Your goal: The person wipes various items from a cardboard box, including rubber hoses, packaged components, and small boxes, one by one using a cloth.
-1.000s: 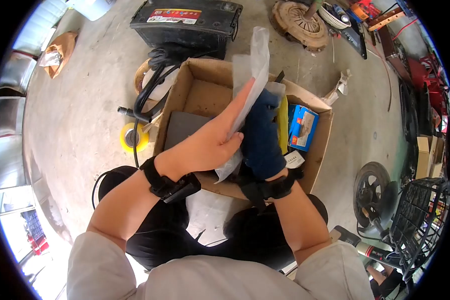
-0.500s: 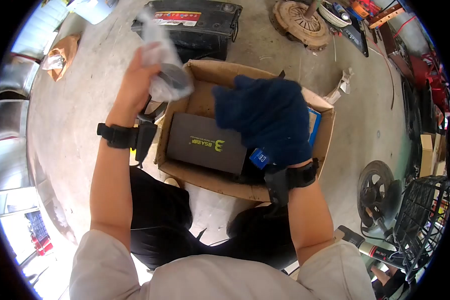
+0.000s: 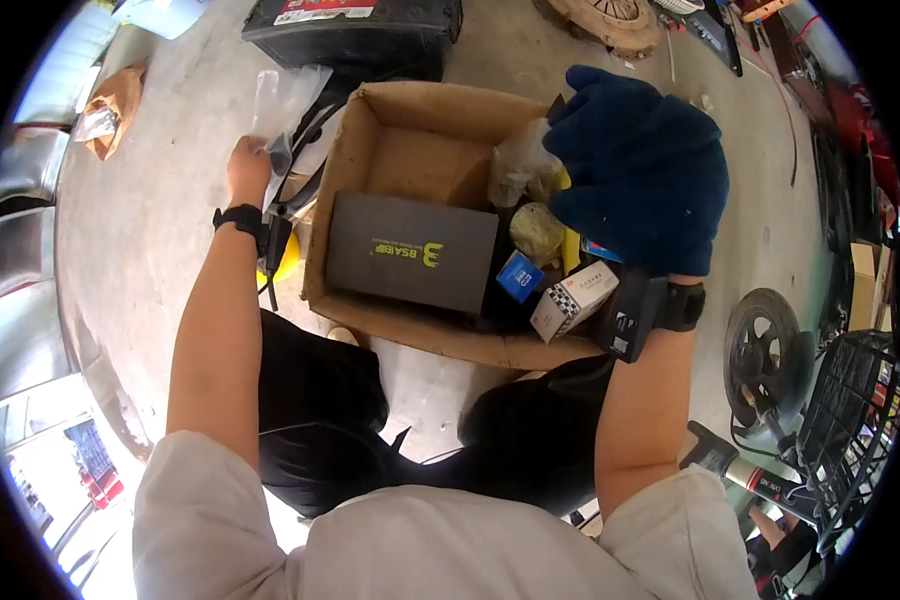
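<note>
- Plastic bag (image 3: pixel 292 98), clear, stands up out of the left hand (image 3: pixel 248 172), its long axis pointing away from the wrist, top end toward the battery (image 3: pixel 355 40).
- Left hand's bare fingers are closed on the bag's near end, just left of the cardboard box (image 3: pixel 440 340).
- Blue-gloved right hand (image 3: pixel 635 170): fingers spread above the box's right side; palm hidden, so I cannot tell whether it holds anything.
- Dark lettered carton (image 3: pixel 410 250) lies inside, between both hands.
- Concrete floor (image 3: pixel 195 90) spreads below; a wheel (image 3: pixel 763 345) stands right of the gloved fingers.
</note>
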Tool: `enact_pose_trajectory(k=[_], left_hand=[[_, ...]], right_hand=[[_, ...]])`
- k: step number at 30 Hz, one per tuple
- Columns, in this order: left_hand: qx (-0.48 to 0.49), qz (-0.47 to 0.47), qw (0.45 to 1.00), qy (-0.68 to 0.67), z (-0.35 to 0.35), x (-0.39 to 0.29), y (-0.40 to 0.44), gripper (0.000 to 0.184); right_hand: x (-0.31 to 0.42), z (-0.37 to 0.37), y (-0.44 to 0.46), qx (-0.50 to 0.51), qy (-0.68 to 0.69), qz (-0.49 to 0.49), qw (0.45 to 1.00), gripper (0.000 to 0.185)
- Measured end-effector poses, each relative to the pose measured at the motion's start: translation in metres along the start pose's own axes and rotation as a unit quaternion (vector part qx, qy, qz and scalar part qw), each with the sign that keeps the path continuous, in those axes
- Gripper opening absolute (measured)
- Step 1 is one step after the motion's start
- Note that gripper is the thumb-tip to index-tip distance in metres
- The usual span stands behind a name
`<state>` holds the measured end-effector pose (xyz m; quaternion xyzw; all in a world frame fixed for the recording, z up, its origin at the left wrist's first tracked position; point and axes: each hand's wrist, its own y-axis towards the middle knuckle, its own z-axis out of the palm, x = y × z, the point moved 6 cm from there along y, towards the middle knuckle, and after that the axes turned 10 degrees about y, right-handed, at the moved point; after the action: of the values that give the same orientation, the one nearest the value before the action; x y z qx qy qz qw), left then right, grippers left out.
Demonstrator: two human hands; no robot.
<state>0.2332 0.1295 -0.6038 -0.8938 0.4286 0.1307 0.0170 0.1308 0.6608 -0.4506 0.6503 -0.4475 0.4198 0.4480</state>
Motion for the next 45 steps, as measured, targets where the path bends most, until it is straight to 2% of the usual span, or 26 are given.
enact_pose_trajectory(k=[2, 4, 7, 9, 11, 13, 16, 19, 22, 25, 28, 31, 34, 35, 38, 42, 44, 45], left_hand=[[0.036, -0.009, 0.999, -0.014, -0.002, -0.026, -0.005, 0.035], [-0.102, 0.052, 0.991, 0.072, -0.001, -0.051, -0.011, 0.053], [-0.099, 0.187, 0.973, 0.093, -0.038, -0.141, -0.05, 0.065], [0.004, 0.343, 0.938, 0.058, -0.015, -0.173, -0.075, 0.065], [0.051, 0.471, 0.88, -0.029, 0.009, -0.192, -0.119, 0.055], [0.218, 0.472, 0.853, -0.049, 0.035, -0.204, -0.156, 0.052], [0.255, 0.52, 0.815, -0.007, 0.054, -0.2, -0.197, 0.052], [0.399, 0.417, 0.816, 0.035, 0.052, -0.215, -0.183, 0.056], [0.301, 0.355, 0.881, -0.084, 0.055, -0.236, -0.165, 0.059], [0.186, 0.343, 0.907, -0.157, 0.079, -0.276, -0.164, 0.059], [0.159, 0.215, 0.941, -0.208, 0.114, -0.308, -0.159, 0.059], [0.211, 0.124, 0.955, -0.167, 0.121, -0.323, -0.152, 0.046], [0.196, 0.208, 0.955, -0.074, 0.101, -0.332, -0.149, 0.029], [0.16, 0.218, 0.961, -0.058, 0.092, -0.33, -0.148, 0.022], [0.132, 0.228, 0.96, -0.094, 0.063, -0.312, -0.139, 0.024], [0.104, 0.155, 0.961, -0.206, -0.005, -0.278, -0.115, 0.027], [0.179, 0.072, 0.909, -0.369, -0.019, -0.245, -0.102, 0.023], [0.226, 0.023, 0.867, -0.444, -0.031, -0.233, -0.102, 0.022]], right_hand=[[-0.004, -0.009, 0.0, -0.012, -0.001, 0.001, 1.0, 0.038], [-0.006, -0.016, 0.0, -0.021, -0.005, 0.002, 1.0, 0.039], [-0.01, -0.027, 0.0, -0.037, -0.011, 0.004, 0.999, 0.04], [-0.011, -0.036, -0.001, -0.045, -0.017, 0.004, 0.999, 0.04], [-0.014, -0.044, -0.002, -0.055, -0.024, 0.006, 0.998, 0.041], [-0.016, -0.053, -0.002, -0.065, -0.029, 0.009, 0.997, 0.042], [-0.019, -0.07, -0.002, -0.084, -0.035, 0.011, 0.996, 0.043], [-0.02, -0.085, -0.003, -0.1, -0.039, 0.01, 0.994, 0.044], [-0.023, -0.097, -0.006, -0.113, -0.037, 0.012, 0.993, 0.045], [-0.027, -0.105, -0.009, -0.122, -0.038, 0.012, 0.992, 0.046], [-0.029, -0.117, -0.011, -0.125, -0.042, 0.011, 0.991, 0.048], [-0.034, -0.125, -0.016, -0.133, -0.039, 0.014, 0.99, 0.049], [-0.038, -0.132, -0.016, -0.141, -0.033, 0.014, 0.989, 0.05], [-0.04, -0.132, -0.016, -0.139, -0.029, 0.013, 0.99, 0.05], [-0.042, -0.128, -0.017, -0.135, -0.023, 0.011, 0.991, 0.051], [-0.041, -0.109, -0.014, -0.114, -0.01, 0.009, 0.993, 0.053], [-0.038, -0.093, -0.011, -0.096, -0.004, 0.003, 0.995, 0.054], [-0.035, -0.083, -0.011, -0.086, 0.0, 0.001, 0.996, 0.054]])
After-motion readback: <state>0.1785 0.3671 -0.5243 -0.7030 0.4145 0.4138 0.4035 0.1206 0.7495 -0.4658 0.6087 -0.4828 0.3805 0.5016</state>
